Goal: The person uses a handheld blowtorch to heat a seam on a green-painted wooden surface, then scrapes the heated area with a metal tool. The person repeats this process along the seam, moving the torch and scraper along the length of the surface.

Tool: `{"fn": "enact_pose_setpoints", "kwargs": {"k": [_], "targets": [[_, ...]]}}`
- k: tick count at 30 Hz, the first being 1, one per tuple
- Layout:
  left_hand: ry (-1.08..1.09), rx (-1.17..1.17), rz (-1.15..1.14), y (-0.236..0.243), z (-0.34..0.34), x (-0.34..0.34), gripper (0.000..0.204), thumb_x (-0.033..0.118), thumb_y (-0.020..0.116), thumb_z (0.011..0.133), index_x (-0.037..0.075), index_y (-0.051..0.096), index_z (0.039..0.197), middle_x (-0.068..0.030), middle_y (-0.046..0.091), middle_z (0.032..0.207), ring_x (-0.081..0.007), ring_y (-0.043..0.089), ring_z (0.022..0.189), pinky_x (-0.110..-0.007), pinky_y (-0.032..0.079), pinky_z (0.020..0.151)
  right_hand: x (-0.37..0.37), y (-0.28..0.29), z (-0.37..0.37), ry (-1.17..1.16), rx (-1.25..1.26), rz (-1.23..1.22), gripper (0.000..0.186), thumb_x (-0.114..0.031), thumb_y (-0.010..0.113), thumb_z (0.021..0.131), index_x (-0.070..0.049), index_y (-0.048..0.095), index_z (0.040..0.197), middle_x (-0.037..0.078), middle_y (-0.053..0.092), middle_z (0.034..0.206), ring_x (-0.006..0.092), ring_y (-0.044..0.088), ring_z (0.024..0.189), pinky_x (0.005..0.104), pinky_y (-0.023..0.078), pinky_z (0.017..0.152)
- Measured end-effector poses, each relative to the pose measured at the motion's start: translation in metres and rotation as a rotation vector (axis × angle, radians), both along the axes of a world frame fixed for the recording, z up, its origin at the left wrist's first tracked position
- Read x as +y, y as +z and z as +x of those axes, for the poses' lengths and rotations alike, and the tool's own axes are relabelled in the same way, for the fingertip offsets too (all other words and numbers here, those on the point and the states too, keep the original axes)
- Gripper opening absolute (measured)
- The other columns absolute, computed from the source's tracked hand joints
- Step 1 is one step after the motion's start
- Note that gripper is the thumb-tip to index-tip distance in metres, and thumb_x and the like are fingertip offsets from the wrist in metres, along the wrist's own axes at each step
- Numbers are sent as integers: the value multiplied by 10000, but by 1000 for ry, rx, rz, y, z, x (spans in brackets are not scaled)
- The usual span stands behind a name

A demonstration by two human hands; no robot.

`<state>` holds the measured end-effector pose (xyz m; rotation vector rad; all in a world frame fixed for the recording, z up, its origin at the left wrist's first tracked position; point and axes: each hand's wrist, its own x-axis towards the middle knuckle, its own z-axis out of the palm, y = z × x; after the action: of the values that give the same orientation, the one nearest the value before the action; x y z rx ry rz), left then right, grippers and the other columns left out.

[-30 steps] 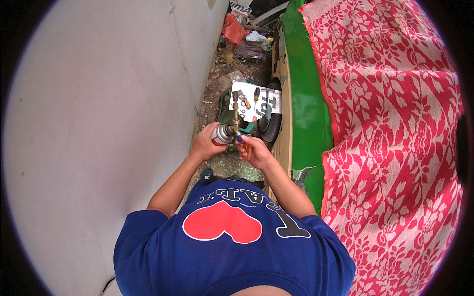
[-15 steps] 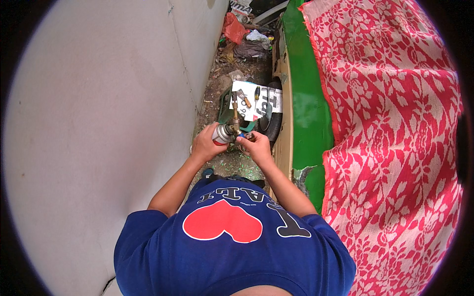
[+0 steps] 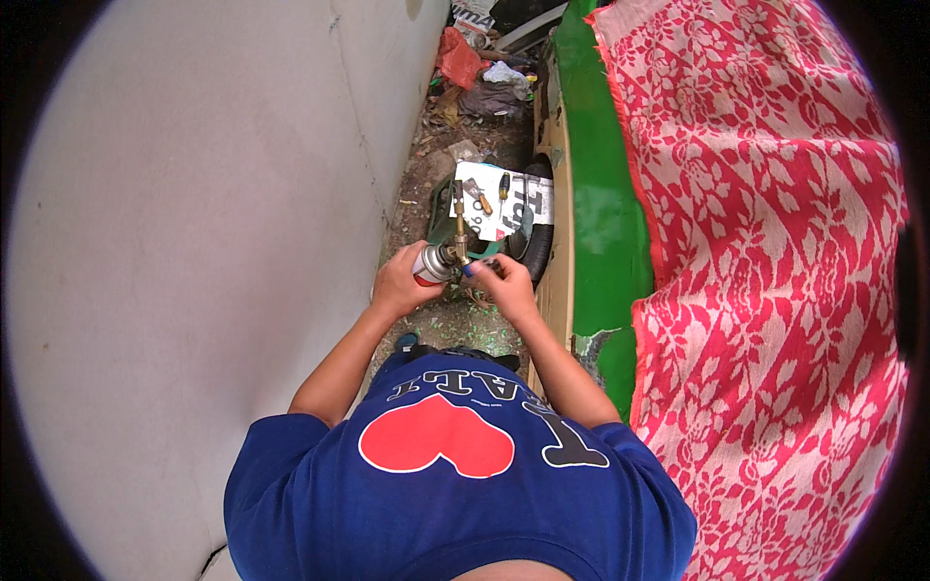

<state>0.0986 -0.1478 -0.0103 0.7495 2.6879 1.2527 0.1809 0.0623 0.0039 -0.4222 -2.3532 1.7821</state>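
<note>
One pale wall [image 3: 213,242] at far left. Left hand [image 3: 395,281], forearm slanting inward, wraps white-and-red gas canister [image 3: 428,265], tipped sideways. Brass torch head [image 3: 461,244] on canister's right end, nozzle [image 3: 459,194] pointing ahead. Right hand [image 3: 511,289], wrist turned inward, thumb and fingers pinching blue knob [image 3: 468,270] on torch head; dark bit [image 3: 495,265] among fingers too small to tell. Step in hand: apparently knob adjustment; next turn calls for steady left grip, small finger twist. Beyond, scraper [image 3: 482,199] and screwdriver [image 3: 504,185] on white printed board [image 3: 532,182]. Farther right, green panel [image 3: 605,174], then red floral cloth [image 3: 756,290].

Bright diffuse daylt; soft shadow on wall [image 3: 213,252]; fisheye rim blk.
</note>
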Motion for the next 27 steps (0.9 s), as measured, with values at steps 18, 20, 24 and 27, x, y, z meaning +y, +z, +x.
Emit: {"fn": "enact_pose_setpoints", "kwargs": {"k": [18, 20, 24, 27], "targets": [[-349, -193, 182, 9, 3, -23, 806, 285, 889, 573, 41, 585, 1279, -155, 667, 1192, -310, 660, 1092, -389, 512, 960, 19, 44, -75, 25, -157, -678, 363, -352, 399, 946, -85, 516, 728, 3, 430, 548, 117, 352, 444, 289, 269, 428], [-350, -186, 183, 9, 4, -24, 806, 288, 889, 573, 37, 585, 1276, -157, 666, 1195, -310, 659, 1093, -389, 511, 960, 16, 45, -79, 11, -150, -700, 347, -341, 391, 942, -86, 509, 739, 7, 438, 553, 118, 356, 442, 290, 272, 424], [-353, -175, 200, 7, 3, -26, 807, 298, 891, 572, 36, 587, 1271, -160, 666, 1198, -313, 660, 1092, -388, 511, 961, 13, 50, -82, 1, -163, -672, 322, -337, 392, 937, -86, 499, 766, 12, 450, 559, 122, 371, 446, 291, 290, 428], [-367, -193, 201, 11, 2, -24, 808, 305, 893, 570, 35, 589, 1268, -162, 667, 1196, -314, 662, 1088, -389, 512, 960, 14, 46, -83, -20, -173, -654, 323, -352, 411, 942, -88, 493, 775, 10, 452, 561, 123, 377, 448, 289, 293, 431]]}}
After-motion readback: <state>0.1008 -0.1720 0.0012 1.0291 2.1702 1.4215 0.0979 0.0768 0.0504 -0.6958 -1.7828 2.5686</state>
